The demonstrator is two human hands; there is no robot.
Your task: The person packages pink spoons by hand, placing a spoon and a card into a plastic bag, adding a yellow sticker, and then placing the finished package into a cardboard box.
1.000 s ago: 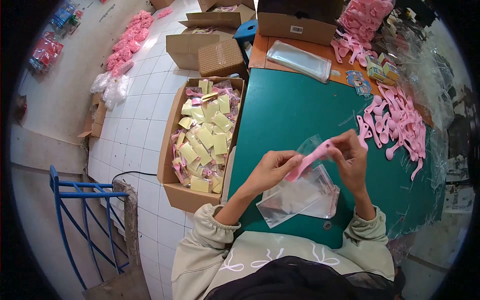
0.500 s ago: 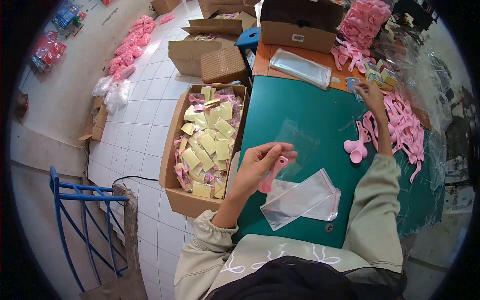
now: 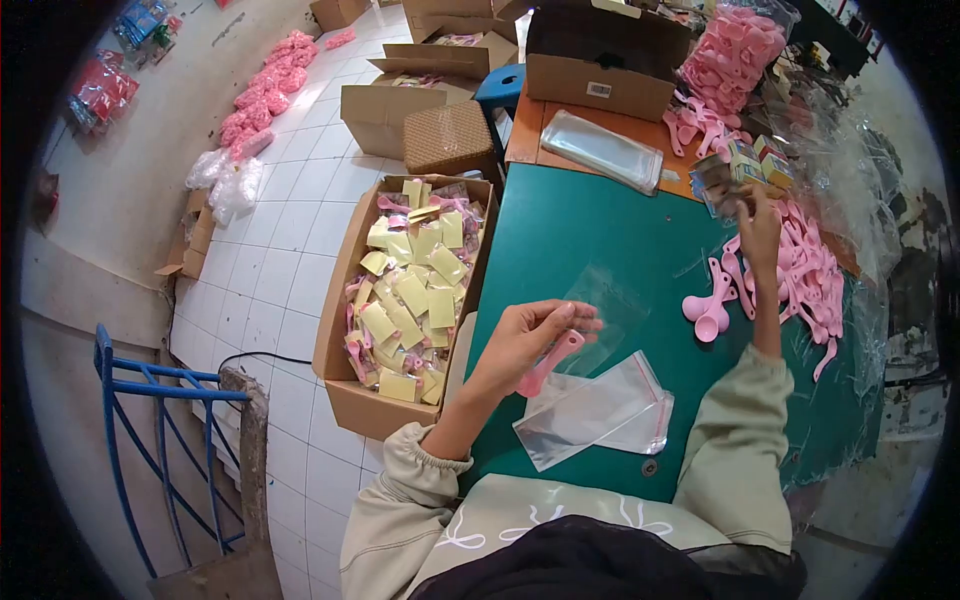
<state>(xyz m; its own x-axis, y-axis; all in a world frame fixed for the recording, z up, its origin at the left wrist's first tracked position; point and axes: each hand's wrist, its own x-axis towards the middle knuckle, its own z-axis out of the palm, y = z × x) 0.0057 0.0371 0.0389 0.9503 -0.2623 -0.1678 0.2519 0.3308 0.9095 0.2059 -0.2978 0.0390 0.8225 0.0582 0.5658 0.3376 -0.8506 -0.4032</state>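
A pink measuring spoon (image 3: 550,364) is in my left hand (image 3: 525,342), closed around it, above the near part of the green table. A clear plastic bag (image 3: 608,315) extends from behind those fingers. At the far right side, my right hand (image 3: 757,225) pinches a small printed card (image 3: 714,178), which is blurred. Just below that hand are a few pink spoons (image 3: 711,305) and a large heap of pink spoons (image 3: 806,270). Flat clear bags (image 3: 600,415) lie overlapping in front of me.
To the left stands a carton (image 3: 345,405) full of packed bags with pale yellow cards. More clear bags (image 3: 600,150) lie on the orange board, beside an open box (image 3: 600,88) and small yellow boxes (image 3: 760,162). A blue metal frame (image 3: 160,390) stands at lower left.
My right hand has pulled a card up from the spot by the yellow boxes and moved slightly toward me. My left hand keeps the spoon and bag, its fingers a little straighter.
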